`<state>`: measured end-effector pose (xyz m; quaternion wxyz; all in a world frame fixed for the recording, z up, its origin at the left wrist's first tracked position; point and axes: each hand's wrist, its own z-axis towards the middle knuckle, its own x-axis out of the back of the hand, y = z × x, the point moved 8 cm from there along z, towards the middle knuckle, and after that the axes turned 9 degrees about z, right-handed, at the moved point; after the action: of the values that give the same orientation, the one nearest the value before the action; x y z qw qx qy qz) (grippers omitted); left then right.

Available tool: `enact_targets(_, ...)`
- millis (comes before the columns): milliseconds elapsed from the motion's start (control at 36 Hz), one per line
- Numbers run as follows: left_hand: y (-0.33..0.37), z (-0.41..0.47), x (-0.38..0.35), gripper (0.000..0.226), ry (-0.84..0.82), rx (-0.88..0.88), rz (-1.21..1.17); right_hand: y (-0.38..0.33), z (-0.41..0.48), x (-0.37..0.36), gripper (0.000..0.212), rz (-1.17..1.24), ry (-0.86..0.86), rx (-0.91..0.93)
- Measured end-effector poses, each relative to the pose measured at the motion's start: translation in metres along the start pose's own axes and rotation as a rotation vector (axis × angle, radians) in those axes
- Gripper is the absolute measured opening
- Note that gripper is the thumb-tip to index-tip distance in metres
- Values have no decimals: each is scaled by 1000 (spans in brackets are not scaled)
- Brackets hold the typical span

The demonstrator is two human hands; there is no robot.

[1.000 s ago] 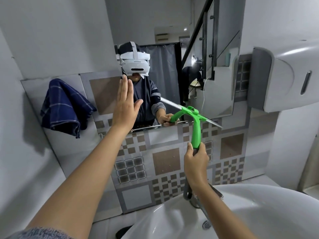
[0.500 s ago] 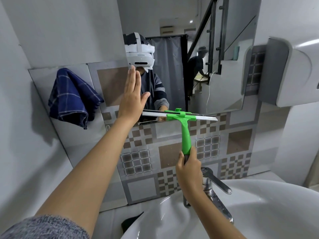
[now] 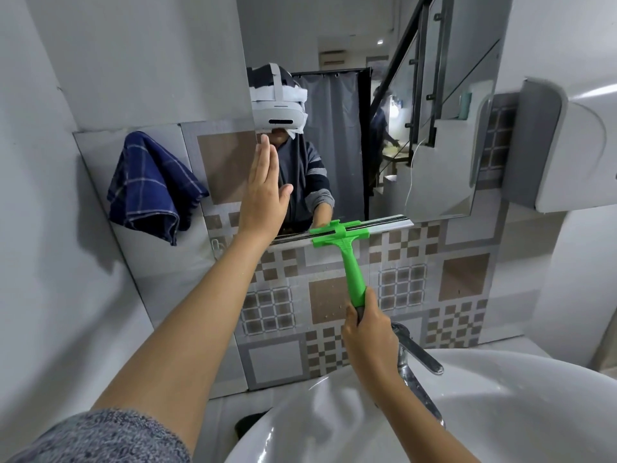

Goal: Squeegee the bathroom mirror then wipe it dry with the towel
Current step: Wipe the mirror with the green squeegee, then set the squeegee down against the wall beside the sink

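The bathroom mirror (image 3: 417, 105) hangs on the wall above the tiles. My left hand (image 3: 265, 192) lies flat and open against the mirror's left edge, fingers up. My right hand (image 3: 365, 332) grips the bottom of the handle of a green squeegee (image 3: 352, 262). Its blade lies level along the mirror's bottom edge, partly on the tiles below. A dark blue checked towel (image 3: 150, 188) hangs on the wall left of the mirror, apart from both hands.
A white basin (image 3: 500, 412) with a chrome tap (image 3: 417, 359) sits directly below my right hand. A white and grey dispenser (image 3: 567, 145) juts from the wall right of the mirror. A small hook (image 3: 216, 243) sticks out of the tiles below the towel.
The squeegee blade has turned from slanted to level and slid down to the mirror's bottom edge. My left hand stays flat on the glass.
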<state>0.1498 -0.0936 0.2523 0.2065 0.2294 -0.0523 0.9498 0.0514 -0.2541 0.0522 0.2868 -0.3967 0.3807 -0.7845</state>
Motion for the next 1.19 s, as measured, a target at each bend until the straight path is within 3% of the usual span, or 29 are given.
enact_targets(167, 6, -19, 4, 65, -36, 74, -54, 0, -12, 16, 24, -8, -45, 4)
enact_targets(333, 22, -40, 19, 43, -75, 168, -259, -19, -11, 45, 13, 220, -136, 134)
enact_targets(417, 40, -46, 30, 41, -107, 92, -332, -32, -2, 58, 12, 238, -235, 196)
enact_targets(556, 69, -58, 41, 53, -315, -71, -405, -61, 15, 85, 25, 16, -327, 357)
enact_targets(694, 91, -75, 63, 67, -416, -179, -270, -89, 26, 105, 33, -193, -442, 550)
enact_targets(861, 102, -84, 80, 53, -329, -373, -127, -117, 40, 112, 42, -294, -644, 692)
enact_targets(972, 108, -88, 81, 47, -339, -407, -121, -132, 48, 128, 44, -442, -551, 805)
enact_targets(1083, 103, -92, 83, 47, -296, -243, -207, -144, 46, 135, 39, -466, -397, 906)
enact_targets(1194, 90, -97, 92, 45, -224, -66, -252, -154, 40, 126, 41, -285, -283, 994)
